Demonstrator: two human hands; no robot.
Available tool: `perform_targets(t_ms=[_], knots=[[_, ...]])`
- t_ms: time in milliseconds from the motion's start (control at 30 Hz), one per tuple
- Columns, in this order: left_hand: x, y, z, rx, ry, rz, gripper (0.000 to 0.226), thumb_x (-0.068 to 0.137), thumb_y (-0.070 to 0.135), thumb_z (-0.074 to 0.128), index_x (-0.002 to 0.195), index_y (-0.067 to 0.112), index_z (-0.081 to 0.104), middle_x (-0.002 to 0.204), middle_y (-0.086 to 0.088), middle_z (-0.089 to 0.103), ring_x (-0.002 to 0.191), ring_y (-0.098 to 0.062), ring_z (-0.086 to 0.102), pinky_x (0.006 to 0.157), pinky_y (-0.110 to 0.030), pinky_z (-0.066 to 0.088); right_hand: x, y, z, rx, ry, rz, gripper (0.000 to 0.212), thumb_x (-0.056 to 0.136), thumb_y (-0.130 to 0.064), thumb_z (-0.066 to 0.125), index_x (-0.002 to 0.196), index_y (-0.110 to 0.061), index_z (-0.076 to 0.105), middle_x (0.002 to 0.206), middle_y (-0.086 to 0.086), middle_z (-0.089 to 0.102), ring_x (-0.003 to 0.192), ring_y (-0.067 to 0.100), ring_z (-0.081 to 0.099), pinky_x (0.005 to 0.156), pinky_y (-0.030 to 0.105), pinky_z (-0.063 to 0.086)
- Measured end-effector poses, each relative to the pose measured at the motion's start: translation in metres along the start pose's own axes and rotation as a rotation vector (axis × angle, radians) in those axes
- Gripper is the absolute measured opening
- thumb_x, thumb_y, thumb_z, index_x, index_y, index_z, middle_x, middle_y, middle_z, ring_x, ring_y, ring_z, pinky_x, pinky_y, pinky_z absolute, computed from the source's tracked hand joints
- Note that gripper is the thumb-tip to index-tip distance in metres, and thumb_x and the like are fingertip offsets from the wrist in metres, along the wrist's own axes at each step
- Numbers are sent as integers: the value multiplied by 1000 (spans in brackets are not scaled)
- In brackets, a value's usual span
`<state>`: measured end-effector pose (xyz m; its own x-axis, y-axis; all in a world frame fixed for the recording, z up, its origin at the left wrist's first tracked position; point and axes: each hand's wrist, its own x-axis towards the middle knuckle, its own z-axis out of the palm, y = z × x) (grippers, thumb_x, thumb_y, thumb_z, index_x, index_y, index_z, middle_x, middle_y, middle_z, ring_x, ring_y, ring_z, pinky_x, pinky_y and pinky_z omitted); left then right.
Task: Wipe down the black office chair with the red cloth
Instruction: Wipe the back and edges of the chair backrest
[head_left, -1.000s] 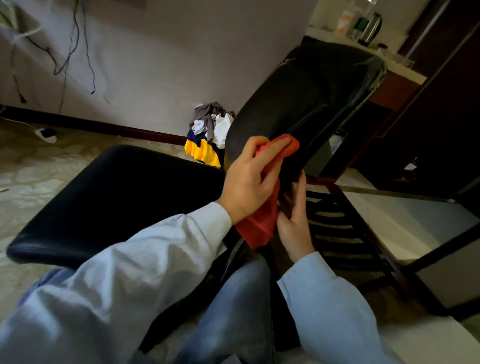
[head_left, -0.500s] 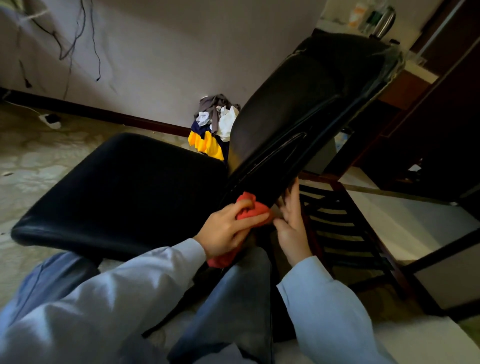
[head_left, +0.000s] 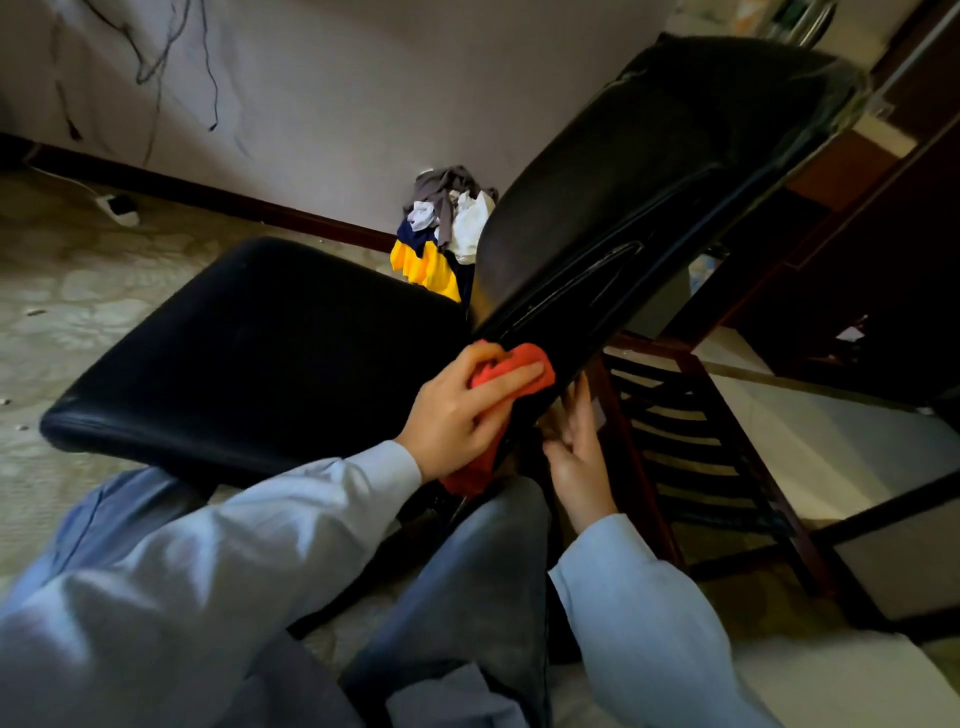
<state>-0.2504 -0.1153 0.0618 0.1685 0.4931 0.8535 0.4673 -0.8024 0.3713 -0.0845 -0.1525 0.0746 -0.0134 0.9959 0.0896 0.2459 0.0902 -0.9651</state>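
Note:
The black office chair is tilted, its seat (head_left: 260, 353) to the left and its backrest (head_left: 649, 182) rising to the upper right. My left hand (head_left: 457, 415) grips the bunched red cloth (head_left: 519, 364) and presses it on the backrest's lower side edge, near where it meets the seat. A tail of the cloth hangs below my palm. My right hand (head_left: 576, 452) is just behind and under that edge, fingers fairly straight and pointing up against the back of the backrest. Its fingertips are partly hidden.
A pile of clothes (head_left: 447, 228) lies by the wall behind the chair. A dark wooden slatted frame (head_left: 685, 452) stands right of my right hand. A power strip (head_left: 119, 205) sits on the floor at far left. My knees are under the chair.
My left hand slid the cloth down the side of the backrest to its bottom edge, then came slightly back up. My right hand stayed behind the lower backrest.

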Motion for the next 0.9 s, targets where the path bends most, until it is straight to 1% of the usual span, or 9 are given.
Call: perform_targets(t_ms=[133,200,267,333,433,600,700,800,900], knots=[[29,5,4,124,-93,193,38,93,21,45,130,30,42,122,-6,38,96,-23,52,66,-32,53,-1,3,1,-39,8,9,84,78,-4,44,131,-65,23,154,-6,25,142,14,23,116,51,21],[37,4,7,189,-146,249,39,93,22,42,131,30,39,123,-6,37,89,-27,56,61,-34,52,-1,3,2,-30,5,16,84,77,-3,44,125,-70,24,154,-6,24,142,14,23,116,50,20],[36,0,10,239,-170,286,41,92,19,41,132,29,39,123,-6,37,81,-28,57,58,-32,48,0,3,1,-2,-3,23,84,82,4,43,127,-64,25,153,-2,26,141,16,25,116,50,21],[27,-4,12,267,-175,302,40,91,17,41,130,30,41,123,-5,38,75,-27,56,56,-28,44,0,2,1,26,0,39,83,87,15,38,127,-57,26,152,2,29,139,17,29,115,48,23],[9,-13,16,288,-222,302,42,90,18,43,130,31,41,123,-5,39,72,-26,56,54,-26,40,-1,0,0,46,-8,50,83,87,19,35,130,-51,24,150,4,33,137,16,33,115,45,25],[-27,-28,19,318,-343,274,44,89,19,42,131,31,41,122,-5,40,70,-27,56,53,-29,45,-2,3,0,34,-30,60,88,86,21,34,128,-55,20,150,-4,29,139,15,29,116,45,23],[-48,-37,17,300,-445,277,44,87,21,42,130,32,41,120,-3,41,70,-25,57,52,-32,50,-5,7,2,-15,-7,81,89,88,17,35,124,-63,17,154,-2,23,139,19,30,114,46,26],[-72,-45,10,203,-440,160,42,87,23,43,128,33,44,118,-1,42,78,-26,61,56,-33,54,-9,12,5,-74,-8,102,87,90,15,35,124,-62,13,155,0,20,137,20,34,113,44,28],[-86,-39,4,34,-242,-136,38,91,24,43,127,33,47,120,0,41,92,-26,61,68,-34,55,-10,21,11,-70,-7,129,84,90,15,34,126,-57,11,155,-1,20,136,20,34,113,45,28]])
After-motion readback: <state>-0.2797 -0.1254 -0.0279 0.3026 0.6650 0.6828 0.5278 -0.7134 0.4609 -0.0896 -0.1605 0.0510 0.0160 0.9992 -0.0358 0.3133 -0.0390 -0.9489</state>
